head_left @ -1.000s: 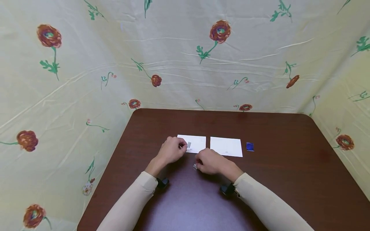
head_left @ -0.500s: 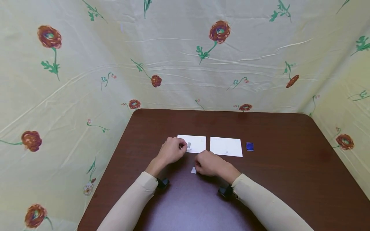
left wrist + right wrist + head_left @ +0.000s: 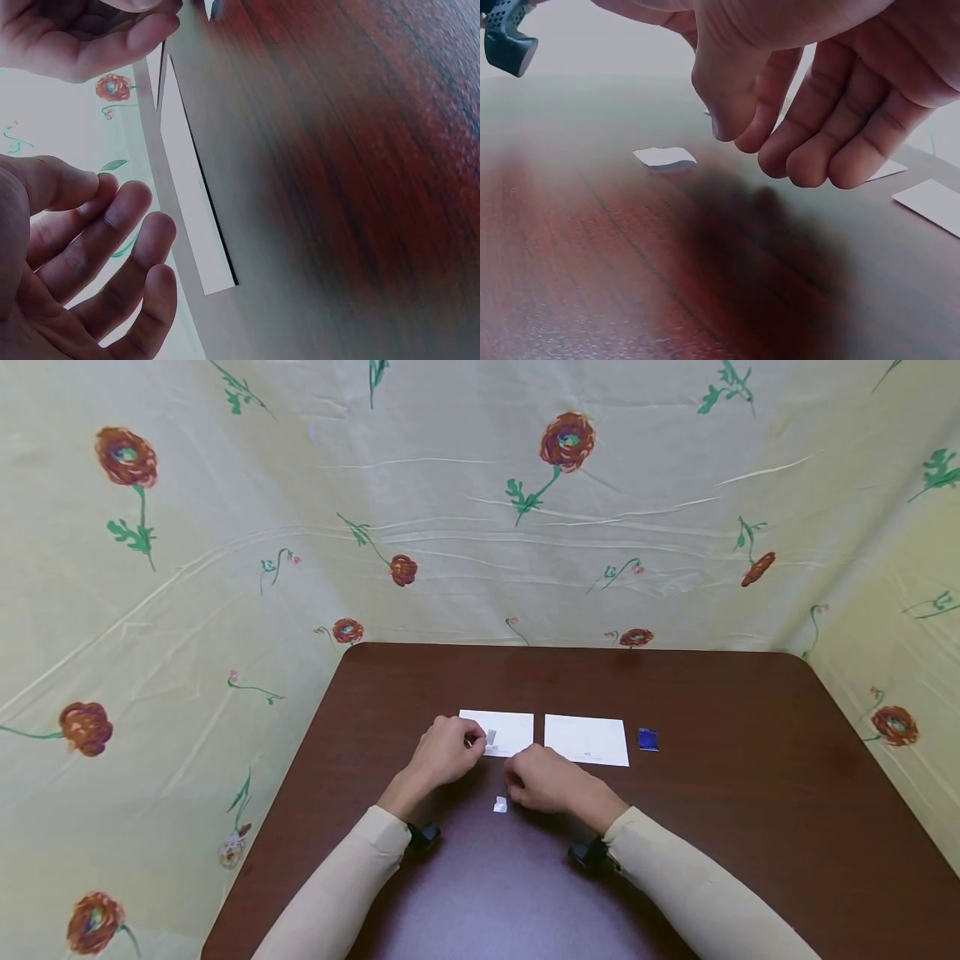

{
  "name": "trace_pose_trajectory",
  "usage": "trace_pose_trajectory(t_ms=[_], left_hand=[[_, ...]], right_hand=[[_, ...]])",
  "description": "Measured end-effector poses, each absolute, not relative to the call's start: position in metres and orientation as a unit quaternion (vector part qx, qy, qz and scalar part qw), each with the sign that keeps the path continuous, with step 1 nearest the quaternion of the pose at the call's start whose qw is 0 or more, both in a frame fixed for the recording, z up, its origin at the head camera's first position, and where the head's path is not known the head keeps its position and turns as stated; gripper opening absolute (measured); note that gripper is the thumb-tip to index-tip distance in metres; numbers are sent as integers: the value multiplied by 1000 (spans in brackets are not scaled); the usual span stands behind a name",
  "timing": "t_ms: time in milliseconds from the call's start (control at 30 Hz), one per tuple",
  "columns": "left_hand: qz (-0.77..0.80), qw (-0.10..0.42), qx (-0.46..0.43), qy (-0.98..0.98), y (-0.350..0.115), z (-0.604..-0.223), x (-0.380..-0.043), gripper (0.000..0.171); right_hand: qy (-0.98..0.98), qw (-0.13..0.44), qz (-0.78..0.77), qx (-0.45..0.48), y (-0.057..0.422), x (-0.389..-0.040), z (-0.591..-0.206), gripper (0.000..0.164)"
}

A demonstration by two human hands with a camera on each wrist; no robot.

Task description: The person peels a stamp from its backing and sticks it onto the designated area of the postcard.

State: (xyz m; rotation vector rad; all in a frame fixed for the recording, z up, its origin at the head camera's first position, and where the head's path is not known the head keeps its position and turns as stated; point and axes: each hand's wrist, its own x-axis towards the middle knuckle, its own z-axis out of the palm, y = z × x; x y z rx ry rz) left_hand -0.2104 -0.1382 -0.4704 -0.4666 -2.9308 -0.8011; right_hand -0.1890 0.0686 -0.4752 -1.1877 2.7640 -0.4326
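Head view shows the left hand (image 3: 447, 749) above the left white card (image 3: 513, 724), its fingers loosely bent and its thumb tip right up by the first finger. I can't tell if a thin thing is pinched there. Next to its fingertips is a little grey strip (image 3: 491, 737), seen against that card. The strip is longer than it is wide, and its long way runs from near to far, with the far end leaning a bit to the right.

The right hand (image 3: 551, 779) hangs over the table (image 3: 675, 877), fingers softly curled down, with nothing that I can see between them. Just beside it, and not touching it, lies a small white scrap (image 3: 500, 805). The scrap is almost square (so no clear long way), and its near edge looks wavy in the right wrist view. I think a sleeve or a puff of air could slide the scrap away, because it looks so light. A bump from the left fingers might also make the strip crooked. Farther out are the right white card (image 3: 586, 735) and a blue square (image 3: 648, 740).
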Motion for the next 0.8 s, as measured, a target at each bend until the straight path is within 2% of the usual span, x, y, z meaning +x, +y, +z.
trace_pose_trajectory(t_ms=[433,667,800], left_hand=[[-259,34,-153,-953,-138,-471,-209,13],[-260,34,-149,-953,-138,-471,-209,12],[-261,36,-149,-953,-137,-471,-209,12]], right_hand=[[919,21,-135,-369,72,-198,-467,20],[925,14,-134,-356,73,-202,-462,11],[927,-8,-134,-351,73,-204,-460,9]])
